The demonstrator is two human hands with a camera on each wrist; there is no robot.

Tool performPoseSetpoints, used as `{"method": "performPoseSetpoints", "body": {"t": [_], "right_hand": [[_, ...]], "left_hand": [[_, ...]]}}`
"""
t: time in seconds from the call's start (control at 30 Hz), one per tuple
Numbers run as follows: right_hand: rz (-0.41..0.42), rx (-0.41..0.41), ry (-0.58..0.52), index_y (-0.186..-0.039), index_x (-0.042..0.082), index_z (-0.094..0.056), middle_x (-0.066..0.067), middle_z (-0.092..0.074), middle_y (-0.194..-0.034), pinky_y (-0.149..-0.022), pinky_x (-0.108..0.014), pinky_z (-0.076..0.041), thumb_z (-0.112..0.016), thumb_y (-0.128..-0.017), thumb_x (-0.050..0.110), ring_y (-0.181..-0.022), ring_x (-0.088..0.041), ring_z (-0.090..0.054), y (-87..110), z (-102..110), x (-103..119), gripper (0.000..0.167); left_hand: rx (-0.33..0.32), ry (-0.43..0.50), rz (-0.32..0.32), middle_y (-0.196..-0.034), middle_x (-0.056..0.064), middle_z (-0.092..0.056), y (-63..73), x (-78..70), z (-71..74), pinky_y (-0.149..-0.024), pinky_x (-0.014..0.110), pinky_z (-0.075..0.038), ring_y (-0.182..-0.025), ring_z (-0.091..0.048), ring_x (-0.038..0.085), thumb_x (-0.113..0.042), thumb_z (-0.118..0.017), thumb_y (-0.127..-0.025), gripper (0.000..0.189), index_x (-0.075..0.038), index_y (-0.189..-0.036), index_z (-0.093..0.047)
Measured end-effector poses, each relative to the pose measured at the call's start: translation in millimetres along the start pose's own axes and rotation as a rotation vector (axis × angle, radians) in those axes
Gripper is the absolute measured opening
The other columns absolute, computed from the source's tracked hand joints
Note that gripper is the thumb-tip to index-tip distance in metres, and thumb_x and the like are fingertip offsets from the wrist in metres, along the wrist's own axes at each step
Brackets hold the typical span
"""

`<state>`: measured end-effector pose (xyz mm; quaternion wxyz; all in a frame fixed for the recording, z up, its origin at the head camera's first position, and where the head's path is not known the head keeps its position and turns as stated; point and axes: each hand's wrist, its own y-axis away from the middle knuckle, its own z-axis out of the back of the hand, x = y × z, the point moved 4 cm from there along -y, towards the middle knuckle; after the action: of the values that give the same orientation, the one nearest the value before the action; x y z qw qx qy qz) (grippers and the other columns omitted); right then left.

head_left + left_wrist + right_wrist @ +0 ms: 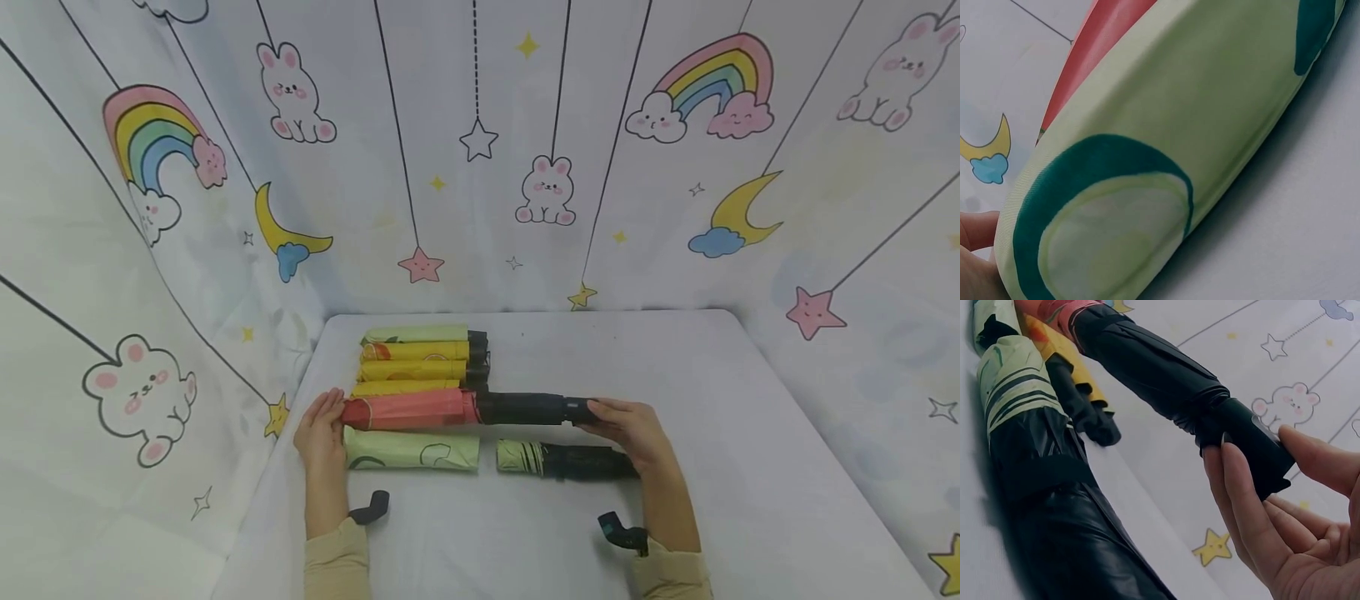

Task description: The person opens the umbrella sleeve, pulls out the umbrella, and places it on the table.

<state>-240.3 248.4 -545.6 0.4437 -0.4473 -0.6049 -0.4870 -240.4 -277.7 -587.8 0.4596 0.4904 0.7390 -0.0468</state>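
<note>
Right hand pinches handle, outside left wrist view.

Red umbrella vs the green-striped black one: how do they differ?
Color: the red umbrella is red at left; the striped umbrella is light green there.
Pose: the right hand holds the red umbrella; the striped umbrella lies on the table.
Length: the red umbrella looks longer than the striped umbrella.
Both: black toward the right.

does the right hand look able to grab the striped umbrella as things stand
Probably not without letting go first: the right hand grips the red umbrella by its black end, though the striped umbrella lies close by.
</note>
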Motion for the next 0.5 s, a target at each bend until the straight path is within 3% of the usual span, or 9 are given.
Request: {"method": "performPoseSetpoints", "body": {"t": [0.2, 0.5], "right_hand": [[0.005, -0.003, -0.017, -0.122, -0.01, -0.072, -0.007, -0.078, -0.107, -0.091, -0.037, -0.063, -0.076, -0.097, 0.01, -0.094, -0.025, -0.078, 2.6, 5.2, 2.4, 0.032], [0.001, -0.013, 0.002, -0.124, -0.013, -0.069, -0.007, -0.078, -0.108, -0.091, -0.035, -0.063, -0.076, -0.097, 0.011, -0.095, -0.025, -0.078, 6.9, 9.8, 5.9, 0.036]], "left_hand": [[-0.005, -0.002, -0.002, -0.152, 0.021, -0.054, -0.8, -0.2, 0.6, -0.104, 0.026, -0.055, -0.133, -0.061, 0.023, 0.017, -0.06, -0.096, 0.058, 0.004, -0.151, -0.048], [0.006, 0.003, 0.005, -0.154, 0.021, -0.052, -3.0, 0.3, 1.6, -0.105, 0.025, -0.054, -0.135, -0.06, 0.023, 0.017, -0.06, -0.097, 0.058, 0.003, -0.152, -0.046]]}}
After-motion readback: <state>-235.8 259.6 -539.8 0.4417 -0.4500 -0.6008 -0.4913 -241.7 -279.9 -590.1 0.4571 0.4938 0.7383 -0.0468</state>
